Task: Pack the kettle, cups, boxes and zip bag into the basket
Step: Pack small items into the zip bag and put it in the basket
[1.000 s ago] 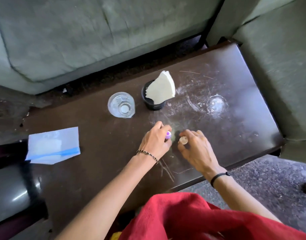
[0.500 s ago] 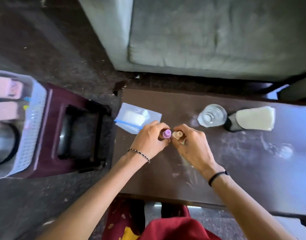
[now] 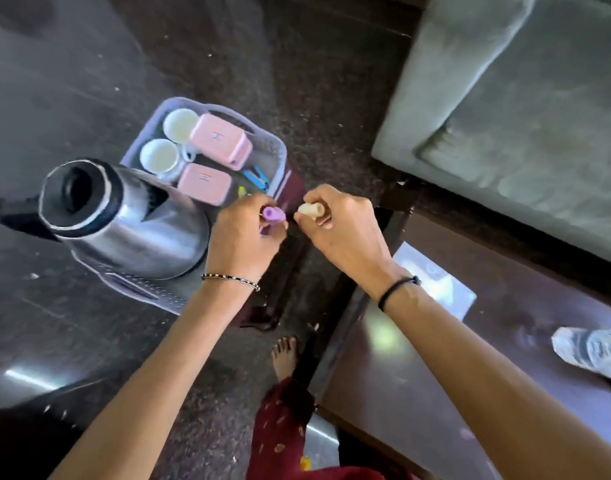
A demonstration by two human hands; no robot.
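Observation:
A lavender basket (image 3: 278, 152) stands on a maroon stool (image 3: 290, 192) at the left. In it are a steel kettle (image 3: 130, 220), two white cups (image 3: 180, 124), two pink boxes (image 3: 221, 140) and a blue clip (image 3: 256, 177). My left hand (image 3: 243, 237) holds a small purple clip (image 3: 272, 216) at the basket's right edge. Beside it my right hand (image 3: 338, 226) holds a small cream clip (image 3: 311, 209). The zip bag (image 3: 442, 285) lies on the dark table (image 3: 418, 393), partly behind my right wrist.
A grey-green sofa (image 3: 522, 116) fills the upper right. A clear glass (image 3: 595, 351) stands on the table at the right edge. My bare foot (image 3: 285, 355) is on the dark floor between the stool and the table.
My view has swung left from the table to the basket. Both hands lifted the two small clips off the table and carried them left to the basket's edge.

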